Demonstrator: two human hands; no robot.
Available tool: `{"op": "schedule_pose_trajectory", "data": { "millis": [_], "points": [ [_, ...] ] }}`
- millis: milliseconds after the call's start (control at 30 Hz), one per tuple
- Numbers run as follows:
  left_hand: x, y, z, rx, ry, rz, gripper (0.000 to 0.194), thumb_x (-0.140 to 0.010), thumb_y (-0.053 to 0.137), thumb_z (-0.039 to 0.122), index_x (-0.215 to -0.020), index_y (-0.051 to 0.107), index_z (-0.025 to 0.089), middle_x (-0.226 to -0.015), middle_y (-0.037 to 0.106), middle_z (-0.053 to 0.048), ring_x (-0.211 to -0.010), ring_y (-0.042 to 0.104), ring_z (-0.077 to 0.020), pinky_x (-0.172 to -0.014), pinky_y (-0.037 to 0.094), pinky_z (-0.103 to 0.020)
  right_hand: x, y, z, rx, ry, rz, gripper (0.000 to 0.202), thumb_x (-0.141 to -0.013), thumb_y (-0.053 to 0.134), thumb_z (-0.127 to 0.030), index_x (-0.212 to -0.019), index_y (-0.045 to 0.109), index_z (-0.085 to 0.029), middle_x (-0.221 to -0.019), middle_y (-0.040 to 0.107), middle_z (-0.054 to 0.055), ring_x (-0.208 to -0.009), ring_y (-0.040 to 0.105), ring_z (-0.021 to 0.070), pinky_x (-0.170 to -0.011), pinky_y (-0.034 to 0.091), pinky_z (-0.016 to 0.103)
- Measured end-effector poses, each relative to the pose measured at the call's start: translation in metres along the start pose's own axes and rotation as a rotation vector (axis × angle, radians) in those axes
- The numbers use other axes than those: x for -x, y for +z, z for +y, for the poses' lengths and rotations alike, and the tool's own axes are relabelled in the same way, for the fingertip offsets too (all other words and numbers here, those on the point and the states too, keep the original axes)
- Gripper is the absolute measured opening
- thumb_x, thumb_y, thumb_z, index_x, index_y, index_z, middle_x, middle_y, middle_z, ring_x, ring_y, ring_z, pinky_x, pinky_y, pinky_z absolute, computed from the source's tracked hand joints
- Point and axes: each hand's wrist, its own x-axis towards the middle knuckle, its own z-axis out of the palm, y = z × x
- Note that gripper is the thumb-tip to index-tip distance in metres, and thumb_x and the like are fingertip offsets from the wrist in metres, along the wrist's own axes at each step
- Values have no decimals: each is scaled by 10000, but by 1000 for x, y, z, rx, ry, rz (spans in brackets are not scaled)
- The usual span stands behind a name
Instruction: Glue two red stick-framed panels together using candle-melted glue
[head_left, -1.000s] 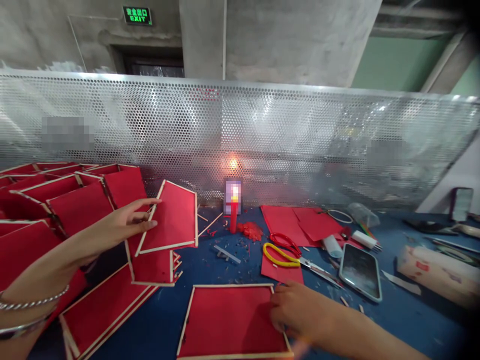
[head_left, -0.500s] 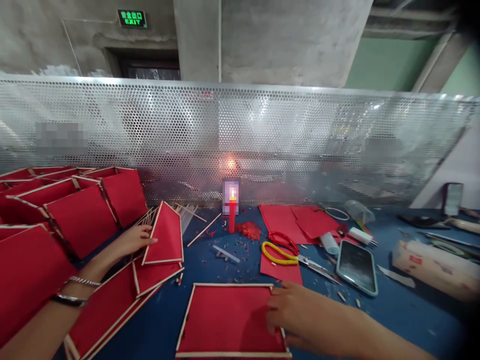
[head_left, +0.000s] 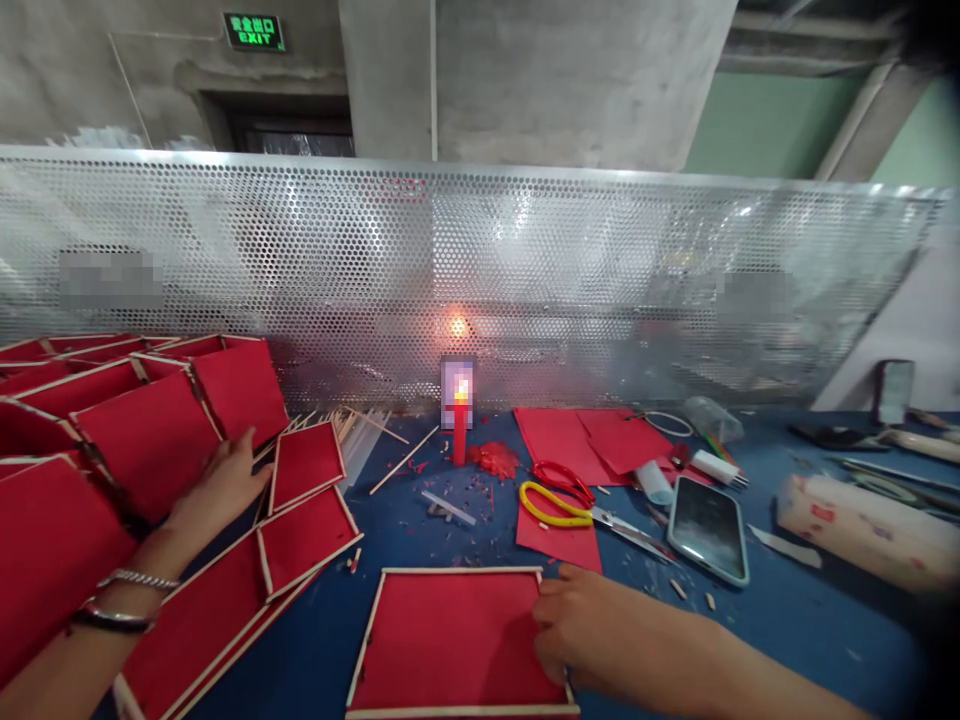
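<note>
My left hand (head_left: 232,474) is open, its fingers stretched out beside the small red panel (head_left: 306,465), with a gap between them. That small panel, edged with pale wooden sticks, leans at the far end of larger stick-edged red panels (head_left: 202,620). Behind my left fingers stand several red stick-framed boxes (head_left: 146,440). In front of me a red rectangular panel with a stick frame (head_left: 450,640) lies on the blue table. My right hand (head_left: 562,620) grips its right edge, with the fingers curled over the stick.
A lit red candle (head_left: 460,435) stands mid-table beside melted red wax (head_left: 495,460). Scissors (head_left: 600,515) with yellow and red handles lie right of it, near a phone (head_left: 709,530), red paper (head_left: 551,440) and a tissue pack (head_left: 862,530). A perforated metal screen (head_left: 337,250) closes the back.
My left hand has let go of the small red panel and moved left toward the boxes. The panel has tipped back to a flatter lean. My right hand keeps its place.
</note>
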Motion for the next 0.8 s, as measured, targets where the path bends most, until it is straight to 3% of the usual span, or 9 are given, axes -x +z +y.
{"op": "schedule_pose_trajectory", "data": {
  "millis": [100,167,300,400,567,700,800],
  "points": [
    [6,9,5,-32,117,-145,369,-787,433,366,-1023,542,104,-963,620,-145,-969,561,-332,-852,388,-379,0,5,2,50,-17,43,141,-797,573,-161,-661,591,-194,-726,620,-6,-736,559,153,-658,373,286],
    [11,15,12,-30,176,-247,312,-746,473,425,-856,606,165,-818,659,-81,-846,612,-284,-761,431,-317,0,6,3,46,-38,54,126,-794,580,-166,-675,596,-201,-740,622,-11,-733,557,150,-656,368,286],
    [20,21,23,-35,237,-332,369,-670,523,440,-912,617,178,-863,663,-81,-849,607,-291,-740,440,-328,1,-3,0,-5,-67,31,59,-784,574,-159,-786,599,-213,-807,638,-11,-748,572,153,-656,366,286],
    [22,19,24,-20,283,-385,431,-678,514,427,-1013,576,163,-944,645,-98,-892,592,-293,-796,430,-350,2,-11,-4,-36,-64,13,134,-767,560,-134,-875,581,-211,-819,647,0,-734,580,155,-650,368,285],
    [19,21,14,-10,249,-305,378,-702,499,349,-1012,517,134,-1137,559,-167,-1074,511,-318,-930,343,-373,6,-24,-8,-105,-29,20,262,-758,516,-85,-986,537,-212,-787,652,0,-707,577,148,-672,379,271],
    [16,25,4,-8,244,-306,282,-684,485,306,-923,523,161,-867,644,-90,-858,598,-296,-775,409,-340,5,-35,-12,-185,-11,116,215,-834,434,-95,-982,542,-208,-862,639,1,-801,553,134,-705,385,236],
    [16,24,5,-1,235,-336,276,-675,474,324,-900,537,179,-579,594,0,-628,588,-262,-582,388,-301,4,-43,-15,-165,2,165,182,-885,398,-154,-959,559,-195,-884,623,19,-857,527,153,-739,389,255]
  ]
}}
